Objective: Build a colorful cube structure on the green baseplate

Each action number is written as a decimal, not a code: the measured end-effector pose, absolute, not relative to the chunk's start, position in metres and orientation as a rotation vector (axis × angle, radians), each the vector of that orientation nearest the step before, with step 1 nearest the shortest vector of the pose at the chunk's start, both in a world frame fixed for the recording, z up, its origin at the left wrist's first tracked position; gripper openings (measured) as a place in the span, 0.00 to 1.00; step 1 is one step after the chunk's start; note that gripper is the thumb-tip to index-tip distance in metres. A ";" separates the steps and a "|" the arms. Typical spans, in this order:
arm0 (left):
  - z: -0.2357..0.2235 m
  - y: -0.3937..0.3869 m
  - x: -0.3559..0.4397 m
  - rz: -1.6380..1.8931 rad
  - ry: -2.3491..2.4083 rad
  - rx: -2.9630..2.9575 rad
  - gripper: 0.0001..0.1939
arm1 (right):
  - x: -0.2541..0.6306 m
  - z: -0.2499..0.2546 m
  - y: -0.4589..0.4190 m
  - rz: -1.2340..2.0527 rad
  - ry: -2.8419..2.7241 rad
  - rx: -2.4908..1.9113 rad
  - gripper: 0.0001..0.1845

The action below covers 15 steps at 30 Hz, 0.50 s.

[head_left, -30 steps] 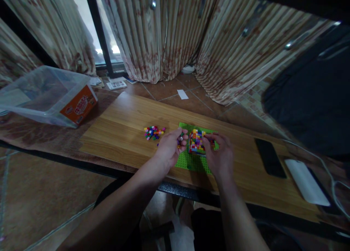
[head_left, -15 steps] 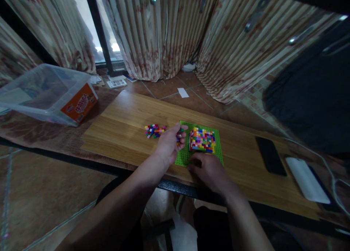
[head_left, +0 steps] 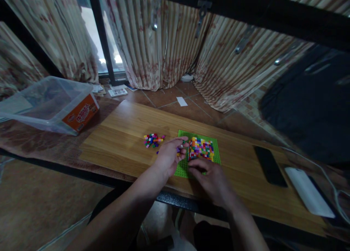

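Observation:
A green studded baseplate point(head_left: 217, 154) lies on the wooden board, bearing a block of many-coloured building bricks point(head_left: 201, 148). My left hand point(head_left: 170, 154) is cupped over the plate's left side, its curled fingers round several small building bricks point(head_left: 179, 150). At the near left corner of the block is my right hand point(head_left: 206, 174), thumb and fingers drawn together in a pinch. Whatever sits between those fingertips is too small to make out. A loose pile of small bricks point(head_left: 153, 139) rests on the board, left of my left hand.
A clear plastic box point(head_left: 51, 108) with an orange label stands at the far left. Toward the right lie a black phone point(head_left: 270, 166), a white flat object point(head_left: 308, 190) and a white cable point(head_left: 324, 167). Behind the board hang striped curtains point(head_left: 136, 43).
The camera has tilted up, so the whole scene sits lower. My right hand has shifted slightly at the block's near left corner; my left hand stays cupped round its bricks.

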State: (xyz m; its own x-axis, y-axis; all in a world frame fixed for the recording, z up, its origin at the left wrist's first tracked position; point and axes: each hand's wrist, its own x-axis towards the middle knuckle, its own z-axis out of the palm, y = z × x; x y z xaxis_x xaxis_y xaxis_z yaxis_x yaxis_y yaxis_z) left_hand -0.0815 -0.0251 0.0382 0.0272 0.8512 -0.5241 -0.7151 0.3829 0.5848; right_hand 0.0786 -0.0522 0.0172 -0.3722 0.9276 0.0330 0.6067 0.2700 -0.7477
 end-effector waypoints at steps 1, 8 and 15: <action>0.038 -0.025 -0.081 1.223 0.949 0.176 0.08 | 0.082 0.019 -0.050 0.880 -1.976 -1.356 0.07; 0.035 -0.025 -0.079 1.194 0.975 0.182 0.07 | 0.096 0.017 -0.035 0.535 -1.727 -1.419 0.09; 0.034 -0.027 -0.077 1.156 0.977 0.222 0.04 | 0.088 0.002 -0.021 0.325 -1.851 -1.347 0.07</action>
